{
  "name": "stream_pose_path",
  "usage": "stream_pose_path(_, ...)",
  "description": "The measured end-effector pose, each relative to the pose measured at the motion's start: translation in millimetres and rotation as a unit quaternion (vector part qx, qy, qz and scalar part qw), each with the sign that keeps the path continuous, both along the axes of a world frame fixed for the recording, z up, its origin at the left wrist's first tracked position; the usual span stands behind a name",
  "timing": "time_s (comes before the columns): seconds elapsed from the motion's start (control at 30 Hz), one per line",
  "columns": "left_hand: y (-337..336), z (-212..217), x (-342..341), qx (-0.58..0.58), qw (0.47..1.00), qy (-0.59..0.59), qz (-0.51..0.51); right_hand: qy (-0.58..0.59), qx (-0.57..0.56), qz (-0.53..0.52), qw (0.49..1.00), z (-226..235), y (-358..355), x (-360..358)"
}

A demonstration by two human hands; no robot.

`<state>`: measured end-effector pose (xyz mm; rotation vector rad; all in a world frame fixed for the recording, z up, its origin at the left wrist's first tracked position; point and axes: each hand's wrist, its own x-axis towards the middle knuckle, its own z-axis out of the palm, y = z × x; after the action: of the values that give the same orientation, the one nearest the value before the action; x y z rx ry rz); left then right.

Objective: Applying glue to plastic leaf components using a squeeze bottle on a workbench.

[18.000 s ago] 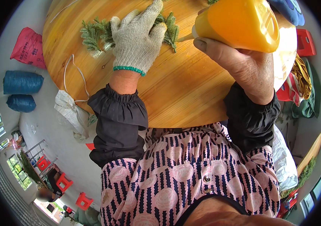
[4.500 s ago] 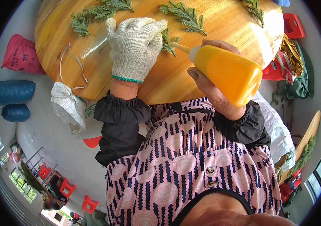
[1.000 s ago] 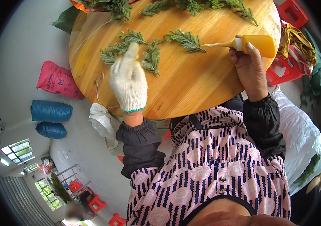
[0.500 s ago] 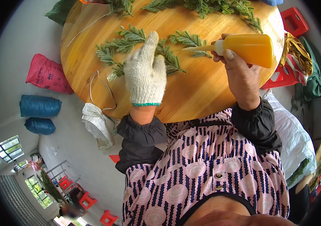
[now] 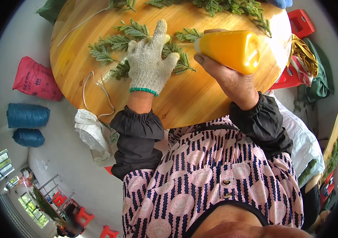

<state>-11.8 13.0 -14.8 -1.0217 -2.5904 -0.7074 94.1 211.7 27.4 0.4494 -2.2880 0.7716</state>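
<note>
On the left of the round wooden table (image 5: 200, 101), feathery sprigs (image 5: 116, 42) with short, dense needles, grey-green and paler at the edges, fan out from beneath the person's gloved left hand (image 5: 149, 63). That hand lies palm down over them, fingers splayed and thumb well apart. To its right, a slim pale nozzle (image 5: 186, 45) points at the greenery; contact cannot be told. Its glossy yellow-orange bottle (image 5: 232, 47), tilted sideways above the table, sits firmly in the bare right hand's (image 5: 232, 81) curled grasp.
</note>
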Motion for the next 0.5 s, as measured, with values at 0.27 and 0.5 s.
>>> stream_pose_path(0.27,12,-11,6,-0.034,0.998,0.01,0.046,0.047,0.18,-0.081,0.979,-14,6,-4)
stream_pose_path(0.5,17,-5,9,-0.042,0.997,0.018,0.056,0.077,0.176,-0.057,0.98,-10,8,-14)
